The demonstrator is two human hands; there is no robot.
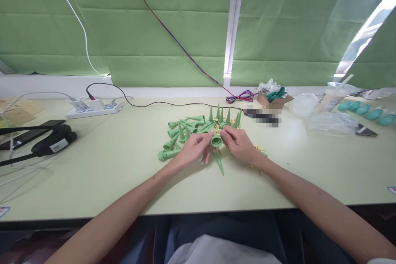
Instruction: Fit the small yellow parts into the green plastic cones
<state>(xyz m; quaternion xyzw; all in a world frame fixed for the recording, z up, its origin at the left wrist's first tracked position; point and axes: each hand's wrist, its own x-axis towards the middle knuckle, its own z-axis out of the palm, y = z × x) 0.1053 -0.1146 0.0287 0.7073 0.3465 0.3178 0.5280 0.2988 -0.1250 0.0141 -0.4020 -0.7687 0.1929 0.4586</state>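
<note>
In the middle of the table, a green plastic watering spike (216, 140) is held with its round open end facing me. My left hand (199, 145) pinches it from the left, fingers closed. On its other side, my right hand (239, 142) has thumb and forefinger closed at the rim; whether a small part is also between them is hidden. Below hangs or lies another pointed green cone (219, 163). Several green spikes (173, 133) lie heaped left of and behind my hands, some cones standing upright. Small yellow plastic pieces (260, 148) are scattered around and partly under my right wrist.
A power strip (94, 108) with plugs, a phone (37, 132) and a black strapped device (54, 140) are at left. Behind at right stand a small cardboard box (274, 101), clear plastic bags (328, 123), a drink cup (332, 97) and teal bulb-shaped objects (365, 109).
</note>
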